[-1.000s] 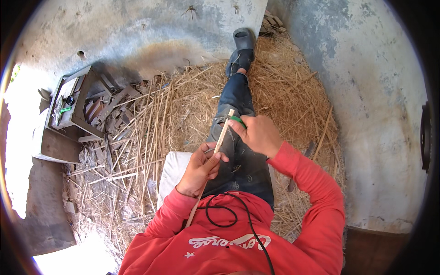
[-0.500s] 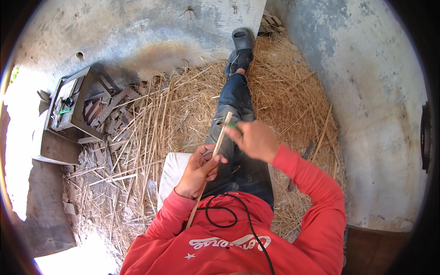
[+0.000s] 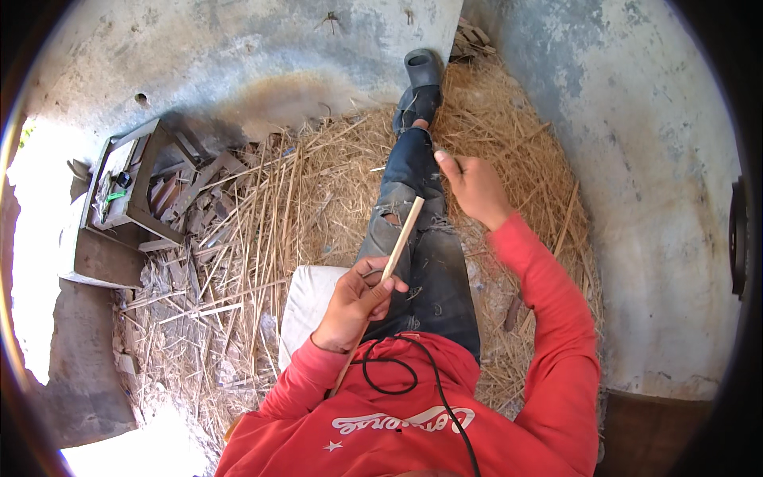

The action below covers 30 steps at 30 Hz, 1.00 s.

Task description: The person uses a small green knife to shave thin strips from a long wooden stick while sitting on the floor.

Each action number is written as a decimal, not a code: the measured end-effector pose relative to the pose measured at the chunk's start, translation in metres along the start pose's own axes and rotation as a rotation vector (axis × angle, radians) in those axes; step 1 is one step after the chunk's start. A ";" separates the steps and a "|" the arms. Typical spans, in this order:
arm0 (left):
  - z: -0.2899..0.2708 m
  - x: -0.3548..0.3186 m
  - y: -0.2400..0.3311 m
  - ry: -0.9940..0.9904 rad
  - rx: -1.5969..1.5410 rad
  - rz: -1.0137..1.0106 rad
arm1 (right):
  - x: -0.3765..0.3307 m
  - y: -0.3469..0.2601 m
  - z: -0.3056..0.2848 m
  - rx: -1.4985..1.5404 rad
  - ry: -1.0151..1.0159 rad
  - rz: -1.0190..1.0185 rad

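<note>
A pale, narrow bamboo strip [image 3: 404, 238] slants up and to the right over my lap. My left hand [image 3: 355, 306] is closed round its middle, thumb on top. The lower end runs back under my left forearm toward my red sweatshirt; the upper end stands free above my knees. Apart from the strip, my right hand [image 3: 477, 189] is raised to its upper right, fingers curled and thumb pointing out. Whatever lies inside that grip is hidden from this view. Below both hands are my dark, torn trousers [image 3: 433, 274].
Shavings and long strips [image 3: 262, 215] cover the floor around my legs. At the left, a wooden frame stand [image 3: 119, 215] holds a green item [image 3: 116, 195] and small dark things. Worn concrete walls [image 3: 636, 199] enclose the far and right sides. A black cord [image 3: 437, 385] hangs over my sweatshirt.
My right hand has moved from the strip's upper end, up and to the right. The green object seen at its fingers earlier is now out of sight. My left hand keeps the strip.
</note>
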<state>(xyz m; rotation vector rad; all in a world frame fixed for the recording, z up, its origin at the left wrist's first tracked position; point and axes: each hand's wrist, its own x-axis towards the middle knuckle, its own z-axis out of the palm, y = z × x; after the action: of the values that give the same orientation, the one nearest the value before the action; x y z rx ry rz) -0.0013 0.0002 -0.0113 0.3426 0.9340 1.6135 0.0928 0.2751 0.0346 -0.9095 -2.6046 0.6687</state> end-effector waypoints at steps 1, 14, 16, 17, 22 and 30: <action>0.003 0.001 0.002 0.003 0.021 0.006 | 0.004 0.003 -0.008 0.040 0.037 0.008; -0.006 -0.001 -0.004 0.034 -0.035 -0.038 | -0.064 -0.050 0.018 -0.010 -0.116 -0.188; -0.008 0.001 -0.003 0.040 0.005 -0.022 | -0.085 -0.045 0.037 -0.094 -0.249 -0.327; -0.012 -0.001 -0.002 0.051 0.028 -0.016 | -0.079 -0.050 0.031 -0.061 -0.210 -0.281; -0.006 0.000 0.002 0.008 0.245 0.033 | -0.065 -0.033 0.032 0.038 -0.117 -0.230; -0.009 0.006 -0.007 0.093 0.126 0.098 | -0.072 -0.047 0.040 0.005 -0.111 -0.268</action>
<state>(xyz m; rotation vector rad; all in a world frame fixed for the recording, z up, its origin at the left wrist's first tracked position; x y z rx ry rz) -0.0046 0.0023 -0.0238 0.4093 1.1076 1.6751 0.1065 0.1830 0.0158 -0.5202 -2.7516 0.6690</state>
